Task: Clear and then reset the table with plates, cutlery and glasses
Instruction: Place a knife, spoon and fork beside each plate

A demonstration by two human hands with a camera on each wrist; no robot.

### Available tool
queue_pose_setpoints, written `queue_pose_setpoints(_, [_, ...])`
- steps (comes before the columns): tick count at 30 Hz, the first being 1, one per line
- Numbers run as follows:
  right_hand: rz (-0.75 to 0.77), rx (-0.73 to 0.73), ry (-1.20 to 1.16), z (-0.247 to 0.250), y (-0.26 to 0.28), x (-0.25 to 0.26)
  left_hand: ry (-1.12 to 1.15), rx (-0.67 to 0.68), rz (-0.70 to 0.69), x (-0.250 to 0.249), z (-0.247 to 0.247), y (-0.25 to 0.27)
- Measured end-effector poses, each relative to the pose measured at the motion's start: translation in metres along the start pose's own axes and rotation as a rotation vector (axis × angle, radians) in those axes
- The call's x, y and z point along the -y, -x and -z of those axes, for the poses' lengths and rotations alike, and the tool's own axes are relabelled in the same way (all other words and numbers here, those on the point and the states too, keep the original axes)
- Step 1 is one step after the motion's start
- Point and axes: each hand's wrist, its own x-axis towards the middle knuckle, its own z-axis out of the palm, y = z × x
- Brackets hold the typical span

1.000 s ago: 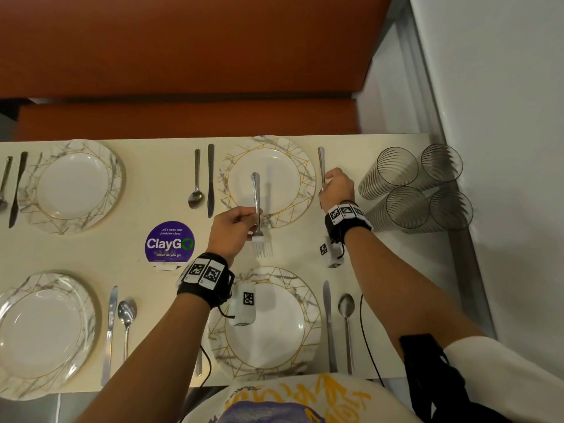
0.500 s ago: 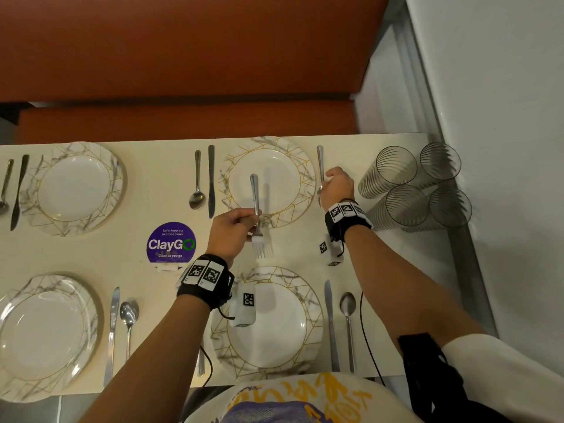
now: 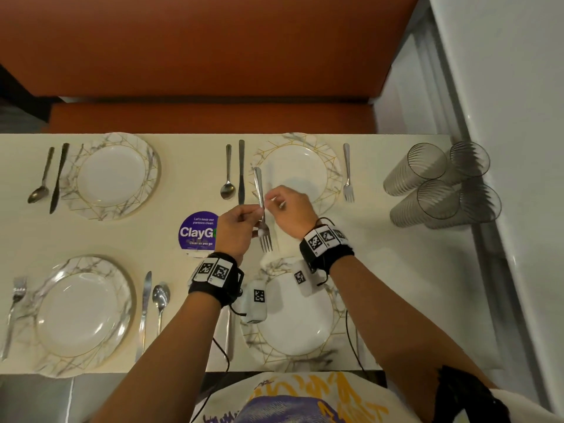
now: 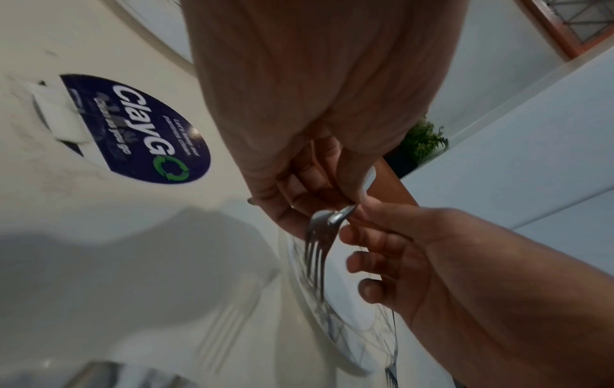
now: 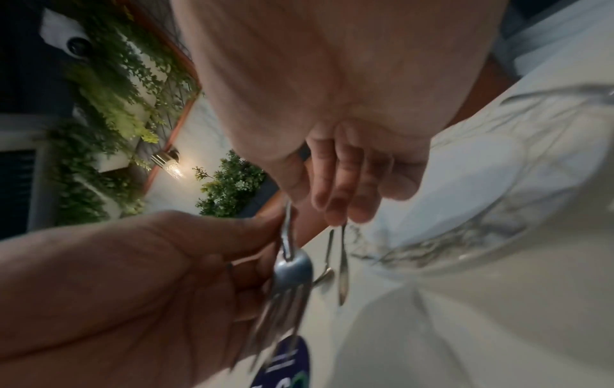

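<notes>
My left hand (image 3: 244, 224) holds a silver fork (image 3: 263, 221) upright above the table, tines toward me, between the far plate (image 3: 305, 169) and the near plate (image 3: 293, 325). The right hand (image 3: 283, 206) has come in from the right, and its thumb and forefinger pinch the same fork's handle. In the left wrist view the fork (image 4: 319, 236) sits between the fingers of both hands. The right wrist view shows the fork (image 5: 292, 270) with its tines hanging down. A second fork (image 3: 348, 178) lies right of the far plate.
A spoon (image 3: 227, 178) and knife (image 3: 241, 169) lie left of the far plate. Several ribbed glasses (image 3: 439, 184) stand at the right edge by the wall. Two more plate settings (image 3: 116, 175) (image 3: 82, 312) sit on the left. A purple ClayGo sticker (image 3: 197, 230) is at mid-table.
The right hand has let go of the fork beside the far plate and moved left to the fork in my left hand. That fork has shifted slightly left.
</notes>
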Motion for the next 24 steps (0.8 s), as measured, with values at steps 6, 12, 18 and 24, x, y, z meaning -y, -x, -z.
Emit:
queue_pose_setpoints(6, [-0.078,0.154,-0.076,-0.067,0.003,0.04,0.049,-0.059,0.007,0.004,0.075,-0.011])
queue_pose_setpoints(12, [-0.096,0.122,-0.12,-0.136,-0.009,0.084,-0.008,-0.043,-0.012,0.003,0.158,-0.033])
queue_pose_setpoints(18, [-0.137,0.079,-0.09,-0.198,-0.049,0.122,-0.088,-0.012,0.005,0.004,0.239,-0.062])
queue_pose_setpoints(24, [-0.287,-0.017,0.04,-0.235,-0.094,0.128,-0.318,0.058,0.016,0.02,0.297,-0.077])
